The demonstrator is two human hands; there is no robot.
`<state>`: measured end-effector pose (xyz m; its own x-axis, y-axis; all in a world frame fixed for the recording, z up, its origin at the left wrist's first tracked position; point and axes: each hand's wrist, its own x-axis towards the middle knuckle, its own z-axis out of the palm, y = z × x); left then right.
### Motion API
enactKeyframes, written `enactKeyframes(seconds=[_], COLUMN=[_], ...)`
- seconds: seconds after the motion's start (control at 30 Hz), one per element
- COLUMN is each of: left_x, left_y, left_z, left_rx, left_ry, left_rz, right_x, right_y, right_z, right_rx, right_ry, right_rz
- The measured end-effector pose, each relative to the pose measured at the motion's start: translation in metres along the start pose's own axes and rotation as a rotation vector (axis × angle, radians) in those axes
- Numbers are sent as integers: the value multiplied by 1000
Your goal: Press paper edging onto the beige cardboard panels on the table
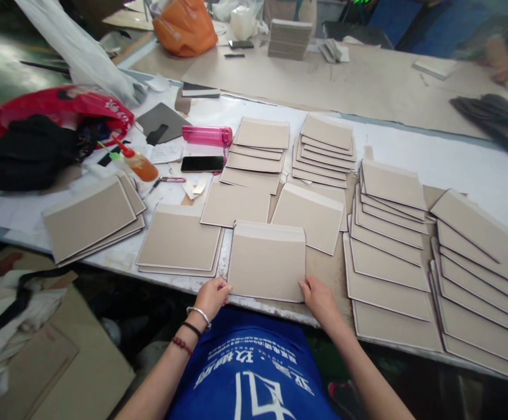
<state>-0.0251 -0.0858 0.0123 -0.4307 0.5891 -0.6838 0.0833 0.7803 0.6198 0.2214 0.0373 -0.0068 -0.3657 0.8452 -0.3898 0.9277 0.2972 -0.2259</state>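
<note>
A small stack of beige cardboard sheets [266,259] with a white strip along the far edge lies at the table's front edge. My left hand [211,296] grips its near left corner, fingers curled on the edge. My right hand [319,296] pinches its near right corner. More beige sheets surround it: a pile [178,240] just to the left, a skewed pile [91,217] further left, and fanned rows [388,233] to the right.
A black phone [202,164], a pink bottle [207,135], an orange glue bottle [136,161], and red and black bags [56,111] crowd the back left. Another person's hand [503,67] works at the far right. Cardboard scraps [48,361] lie on the floor.
</note>
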Motion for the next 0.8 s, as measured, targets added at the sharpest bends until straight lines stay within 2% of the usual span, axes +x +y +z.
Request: enactKeyframes(seconds=[0.57,0.8], left_x=[0,1], left_y=[5,4], left_z=[0,-1], left_rx=[-41,-31], left_ry=[-2,-23], left_rz=[-92,-77], right_x=[0,-4], right_y=[-1,-12], right_z=[2,-7], right_rx=[16,38], right_ry=[19,-22], right_rz=[3,61])
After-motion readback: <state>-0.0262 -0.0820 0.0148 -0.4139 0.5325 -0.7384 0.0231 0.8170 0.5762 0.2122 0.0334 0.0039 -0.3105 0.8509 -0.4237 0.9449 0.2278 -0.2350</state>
